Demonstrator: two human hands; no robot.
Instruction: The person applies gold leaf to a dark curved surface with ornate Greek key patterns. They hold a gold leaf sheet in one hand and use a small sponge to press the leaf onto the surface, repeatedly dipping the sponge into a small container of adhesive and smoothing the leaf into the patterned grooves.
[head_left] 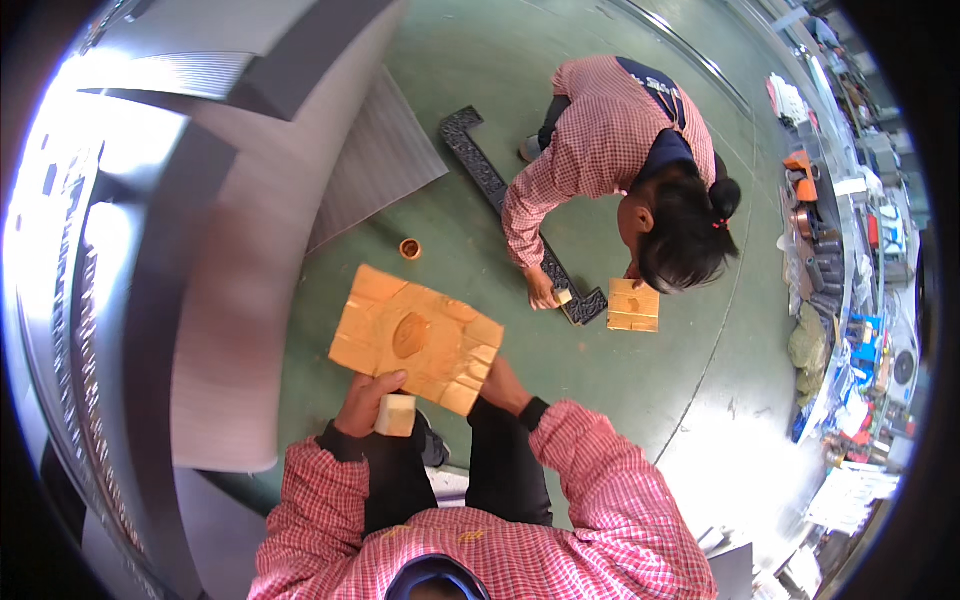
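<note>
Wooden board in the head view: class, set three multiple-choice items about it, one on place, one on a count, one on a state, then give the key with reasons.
1. Where does the small roll of tape lie?
A. on the green floor beyond the wooden board
B. on the board
C. in a hand

2. How many people in pink checked shirts show?
A. one
B. two
C. four

3. What is the left hand doing?
A. hanging empty
B. holding a small wooden block against the board's near edge
C. resting on the dark ornate strip

Key: 1 A, it sits on the floor past the wooden board. 2 B, the wearer and a co-worker. 3 B, its grip is on the small wooden block.
</note>
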